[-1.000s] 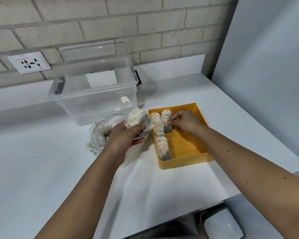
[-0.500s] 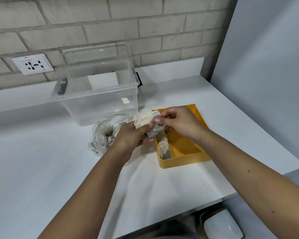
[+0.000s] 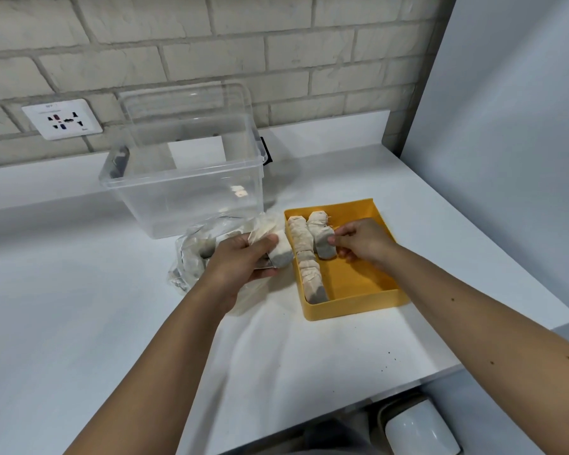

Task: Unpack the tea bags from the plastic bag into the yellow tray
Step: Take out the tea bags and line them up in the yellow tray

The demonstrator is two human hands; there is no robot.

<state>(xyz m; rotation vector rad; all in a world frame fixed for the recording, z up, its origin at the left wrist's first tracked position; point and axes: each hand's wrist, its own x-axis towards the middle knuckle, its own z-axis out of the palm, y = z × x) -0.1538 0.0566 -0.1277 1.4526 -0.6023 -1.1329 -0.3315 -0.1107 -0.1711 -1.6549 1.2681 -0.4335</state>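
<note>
The yellow tray (image 3: 372, 298) sits on the white counter, right of centre. Along its left wall lies a row of several tea bags (image 3: 304, 254). A second, shorter column begins beside it, and my right hand (image 3: 362, 241) pinches the near tea bag (image 3: 324, 244) of that column inside the tray. My left hand (image 3: 243, 261) grips a small stack of tea bags (image 3: 281, 249) just left of the tray. Under and behind that hand lies the crumpled clear plastic bag (image 3: 191, 257) with more tea bags inside.
A clear plastic storage box (image 3: 184, 192) stands open behind the bag, its lid leaning on the brick wall. A wall socket (image 3: 63, 118) is at the back left. A grey panel rises on the right. The counter's front edge runs below my arms, with a white object (image 3: 421, 428) beneath it.
My right hand took a tea bag from the stack in my left hand and carried it right into the tray, beside the first row. My left hand stayed by the plastic bag.
</note>
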